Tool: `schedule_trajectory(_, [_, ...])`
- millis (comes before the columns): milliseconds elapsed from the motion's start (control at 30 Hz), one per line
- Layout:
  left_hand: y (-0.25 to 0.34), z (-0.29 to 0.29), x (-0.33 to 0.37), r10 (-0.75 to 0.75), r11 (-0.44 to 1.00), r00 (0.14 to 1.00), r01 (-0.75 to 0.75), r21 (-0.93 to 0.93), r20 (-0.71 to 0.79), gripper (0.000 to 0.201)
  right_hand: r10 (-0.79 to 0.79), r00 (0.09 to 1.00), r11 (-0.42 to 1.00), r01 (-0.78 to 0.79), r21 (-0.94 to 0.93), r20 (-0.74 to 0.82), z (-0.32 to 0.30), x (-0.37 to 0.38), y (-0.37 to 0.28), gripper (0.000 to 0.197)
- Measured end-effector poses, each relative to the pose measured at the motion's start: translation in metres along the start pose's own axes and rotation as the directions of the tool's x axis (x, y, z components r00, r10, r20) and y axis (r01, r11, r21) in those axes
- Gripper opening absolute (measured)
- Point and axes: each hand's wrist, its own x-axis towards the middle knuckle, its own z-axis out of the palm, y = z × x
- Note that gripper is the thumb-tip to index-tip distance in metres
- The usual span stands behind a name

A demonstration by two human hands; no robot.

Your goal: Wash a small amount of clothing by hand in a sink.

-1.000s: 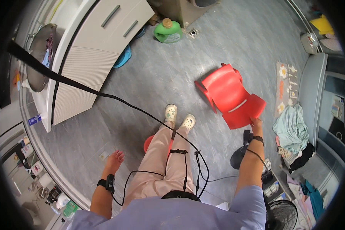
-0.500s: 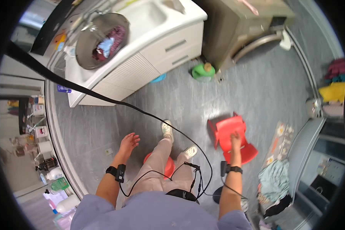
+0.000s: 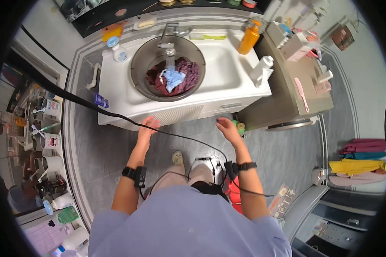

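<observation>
My left hand (image 3: 150,123) is in front of the sink counter (image 3: 111,88), fingers apart and holding nothing. To its right my right hand (image 3: 228,128) hovers before the counter's drawers, empty, with loosely bent fingers apart. Beyond them a grey see-through basin (image 3: 137,79) rests in the white sink. Dark maroon cloth (image 3: 191,76) and a light blue cloth (image 3: 174,80) lie bunched in it. Above the basin is the metal faucet (image 3: 170,31), with what looks like water falling onto the cloths. Neither hand touches the basin.
An orange pump bottle (image 3: 249,38) and white bottles (image 3: 261,70) stand on the counter's right. A soap dispenser (image 3: 117,50) is at its left. The washing machine (image 3: 287,92) adjoins on the right. A red chair (image 3: 234,192) is behind my right arm. A black cable (image 3: 180,136) crosses my view.
I have moved from beside the red chair toward the sink counter. My right hand has left the area over the chair, and both hands are now in front of the counter.
</observation>
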Motion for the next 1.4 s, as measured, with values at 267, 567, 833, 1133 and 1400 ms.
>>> schedule_trajectory(267, [0.046,0.005,0.133,0.077,0.990,0.997,-0.077,-0.117,0.001,0.038,-0.229,0.927,0.937,0.293,-0.191,0.297,0.118,0.205,-0.099,0.058])
schedule_trajectory(567, [0.058,0.011,0.182,-0.077,0.942,0.989,0.032,-0.333,-0.125,0.035,-0.330,0.809,0.407,0.587,-0.699,0.487,0.161,0.291,-0.094,0.064])
schedule_trajectory(833, [0.072,0.044,0.245,-0.145,0.883,0.989,0.142,-0.448,0.029,0.042,-0.006,1.000,0.997,0.004,0.081,0.023,0.145,0.379,-0.093,0.036])
schedule_trajectory(1133, [0.064,0.059,0.347,-0.157,0.704,0.901,0.389,-0.595,0.403,0.039,-0.295,0.953,0.947,0.283,0.151,0.065,0.185,0.300,-0.115,0.036])
schedule_trajectory(1400, [0.040,0.062,0.356,-0.155,0.734,0.886,0.400,-0.550,0.437,0.029,-0.257,0.935,0.966,0.243,-0.085,-0.247,0.207,0.330,-0.121,0.050])
